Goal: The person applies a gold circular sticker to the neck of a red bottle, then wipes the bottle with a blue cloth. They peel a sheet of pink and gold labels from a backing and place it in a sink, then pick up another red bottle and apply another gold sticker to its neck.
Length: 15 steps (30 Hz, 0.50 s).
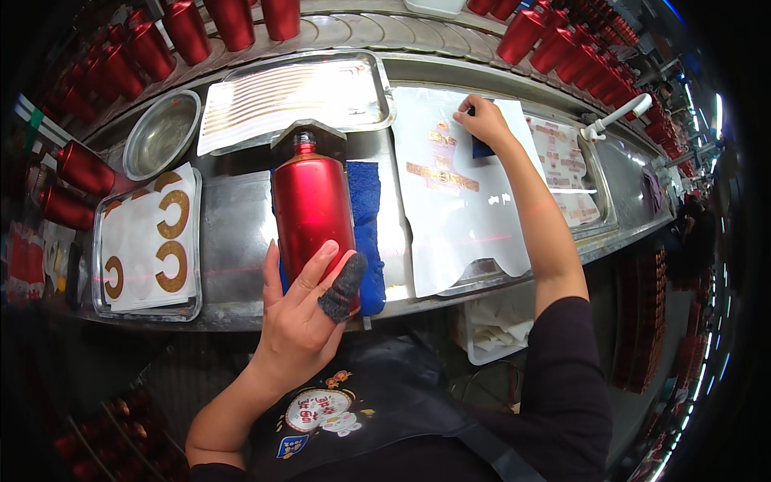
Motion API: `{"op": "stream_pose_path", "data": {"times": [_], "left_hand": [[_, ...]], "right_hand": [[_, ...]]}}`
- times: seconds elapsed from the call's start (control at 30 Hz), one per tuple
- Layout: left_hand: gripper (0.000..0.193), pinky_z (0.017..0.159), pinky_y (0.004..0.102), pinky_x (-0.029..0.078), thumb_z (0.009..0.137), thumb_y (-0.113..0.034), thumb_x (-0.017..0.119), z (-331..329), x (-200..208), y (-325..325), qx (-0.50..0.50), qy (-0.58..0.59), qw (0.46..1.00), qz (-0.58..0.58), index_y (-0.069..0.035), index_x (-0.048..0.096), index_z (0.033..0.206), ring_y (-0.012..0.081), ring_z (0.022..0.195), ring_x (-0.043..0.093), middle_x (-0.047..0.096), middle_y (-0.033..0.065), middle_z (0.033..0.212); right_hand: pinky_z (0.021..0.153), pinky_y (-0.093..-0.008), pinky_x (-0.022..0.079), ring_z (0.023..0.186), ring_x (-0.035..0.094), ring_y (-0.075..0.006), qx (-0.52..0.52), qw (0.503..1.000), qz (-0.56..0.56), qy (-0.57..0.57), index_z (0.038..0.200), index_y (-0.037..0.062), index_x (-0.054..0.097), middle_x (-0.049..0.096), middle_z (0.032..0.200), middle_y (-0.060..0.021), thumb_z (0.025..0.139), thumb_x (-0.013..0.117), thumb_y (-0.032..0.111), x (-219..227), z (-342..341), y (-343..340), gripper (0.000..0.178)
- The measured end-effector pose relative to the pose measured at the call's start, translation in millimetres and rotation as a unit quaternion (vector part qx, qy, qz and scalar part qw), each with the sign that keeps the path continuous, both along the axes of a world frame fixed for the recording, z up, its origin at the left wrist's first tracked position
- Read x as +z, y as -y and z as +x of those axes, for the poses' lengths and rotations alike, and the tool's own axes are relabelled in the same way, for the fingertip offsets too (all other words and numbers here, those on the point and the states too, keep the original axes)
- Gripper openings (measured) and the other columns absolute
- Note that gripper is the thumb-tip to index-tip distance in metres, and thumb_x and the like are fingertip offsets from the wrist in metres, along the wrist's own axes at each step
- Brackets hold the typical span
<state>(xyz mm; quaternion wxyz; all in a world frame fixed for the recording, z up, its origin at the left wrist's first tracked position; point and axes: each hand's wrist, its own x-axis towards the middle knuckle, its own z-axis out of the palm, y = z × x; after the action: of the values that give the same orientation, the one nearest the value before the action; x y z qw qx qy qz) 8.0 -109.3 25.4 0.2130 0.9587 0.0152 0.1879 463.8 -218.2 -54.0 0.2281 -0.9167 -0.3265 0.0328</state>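
Metal tabletop (233, 249). Near side: left hand (297, 329) holds the red bottle (313, 205) at its base end, above a blue cloth (368, 217); neck points away, long axis near-to-far. Right of the bottle: right hand (484, 120), fingers bunched, over a white sheet (442, 241); grip contents hidden. Beyond the bottle: curved conveyor (353, 30); more bottles (233, 24), cut off above. Room edges dark.
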Motion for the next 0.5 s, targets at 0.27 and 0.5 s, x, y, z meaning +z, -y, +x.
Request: {"op": "stream_pose_path", "data": {"times": [0.27, 0.5], "left_hand": [[0.107, 0.113, 0.0687, 0.009, 0.070, -0.027, 0.090, -11.9, -23.6, -11.6, 0.066, 0.037, 0.993, -0.087, -0.001, 0.029, 0.154, 0.0428, 0.149, 0.026, 0.039, 0.0289, 0.151], [0.105, 0.115, 0.0661, 0.015, 0.070, -0.027, 0.090, -15.3, -28.0, -19.6, 0.043, 0.039, 0.977, -0.203, 0.002, 0.030, 0.152, 0.0425, 0.145, 0.035, 0.046, 0.0267, 0.147]], "right_hand": [[0.082, -0.0405, 0.052, 0.095, 0.068, -0.0328, -0.066, 0.995, -0.074, 0.012, 0.102, 0.0028, 0.065, 0.070, 0.099, -0.0166, 0.069, 0.084, 0.047, -2.7, -11.6, -13.7, 0.059], [0.096, -0.0420, 0.049, 0.110, 0.063, -0.0344, -0.024, 0.996, -0.067, 0.051, 0.123, 0.0143, 0.066, 0.066, 0.115, -0.0181, 0.063, 0.088, 0.042, -6.2, 34.3, -27.0, 0.070]]}}
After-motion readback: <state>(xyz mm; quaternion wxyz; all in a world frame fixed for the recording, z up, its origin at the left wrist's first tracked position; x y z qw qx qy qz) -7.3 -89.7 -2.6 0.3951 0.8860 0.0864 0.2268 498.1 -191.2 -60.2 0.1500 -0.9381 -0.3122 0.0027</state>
